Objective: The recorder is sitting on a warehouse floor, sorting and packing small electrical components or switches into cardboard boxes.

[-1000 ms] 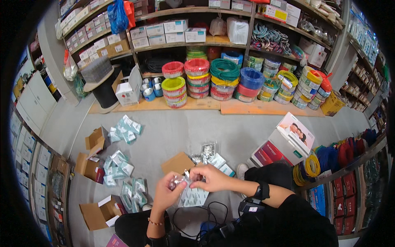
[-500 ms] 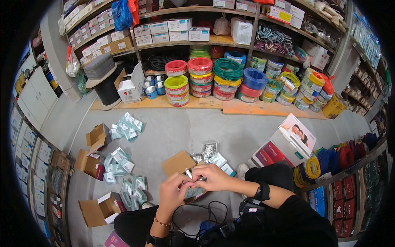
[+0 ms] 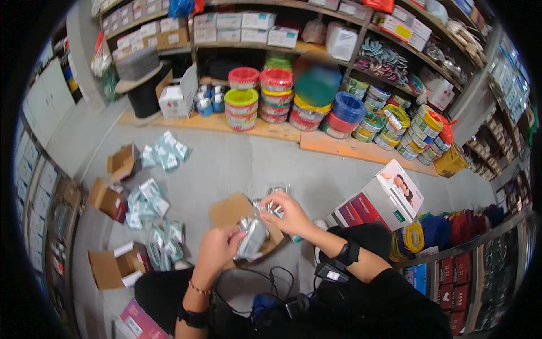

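My left hand [image 3: 220,247] pinches the edge of a grey and clear plastic packet [image 3: 252,238] over an open cardboard box. Held apart to the right, my right hand [image 3: 287,213] curls its thumb and fingers around a shiny clear plastic packet [image 3: 274,208]; blur hides its contents. The brown box [image 3: 230,208] lies between my legs with its flap raised on the far side. Beyond my right fingers, more clear packets [image 3: 279,188] rest on the floor.
Three piles of green-and-white packets [image 3: 148,199] lie on the left, beside open cartons [image 3: 116,265]. A white and red box [image 3: 375,198] stands at right. Black cables [image 3: 275,277] cross my lap. Wire coils [image 3: 243,101] line the far shelf.
My hands, pinched together before, have separated: the left moved down-left and the right stayed over the packets. A grey and clear packet now shows beside the left fingers. The view has shifted.
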### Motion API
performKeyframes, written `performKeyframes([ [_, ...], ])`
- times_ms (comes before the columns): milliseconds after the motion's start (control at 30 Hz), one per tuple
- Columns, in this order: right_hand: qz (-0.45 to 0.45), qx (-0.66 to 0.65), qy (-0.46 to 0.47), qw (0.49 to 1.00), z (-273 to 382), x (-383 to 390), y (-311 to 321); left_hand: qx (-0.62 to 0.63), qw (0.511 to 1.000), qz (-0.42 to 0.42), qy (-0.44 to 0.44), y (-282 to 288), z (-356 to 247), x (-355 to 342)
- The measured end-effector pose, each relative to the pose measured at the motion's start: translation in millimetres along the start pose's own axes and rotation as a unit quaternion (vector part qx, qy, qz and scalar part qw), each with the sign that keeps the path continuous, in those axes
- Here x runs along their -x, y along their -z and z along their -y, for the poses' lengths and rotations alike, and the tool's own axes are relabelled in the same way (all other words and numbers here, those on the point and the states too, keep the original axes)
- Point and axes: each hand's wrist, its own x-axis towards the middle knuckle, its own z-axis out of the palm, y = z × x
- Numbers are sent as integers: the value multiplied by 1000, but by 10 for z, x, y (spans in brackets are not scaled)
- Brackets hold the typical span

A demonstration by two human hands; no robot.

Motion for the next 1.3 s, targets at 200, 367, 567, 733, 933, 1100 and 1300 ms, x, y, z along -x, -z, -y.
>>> performKeyframes([
  [200, 110, 18, -65, 992, -66, 83, -114, -59, 998, 9, 9, -51, 211, -27],
  [367, 18, 186, 143, 972, 238, 88, -127, -81, 996, 38, -10, -35, 177, 18],
  [567, 245, 262, 96, 929, 278, 118, -190, -74, 984, 125, -100, -120, 156, 86],
  [733, 279, 243, 43, 928, -5, 162, -354, -23, 995, 76, -58, 7, 180, 57],
  [933, 282, 56, -82, 954, -589, 231, -614, -16, 996, -18, -83, 138, 152, 3],
  [1100, 294, 255, 109, 915, -945, 253, -933, -31, 998, -16, -54, 245, 117, 92],
  [1300, 262, 217, 100, 935, -1197, 249, -1109, -49, 996, -60, -42, 461, 150, 197],
])
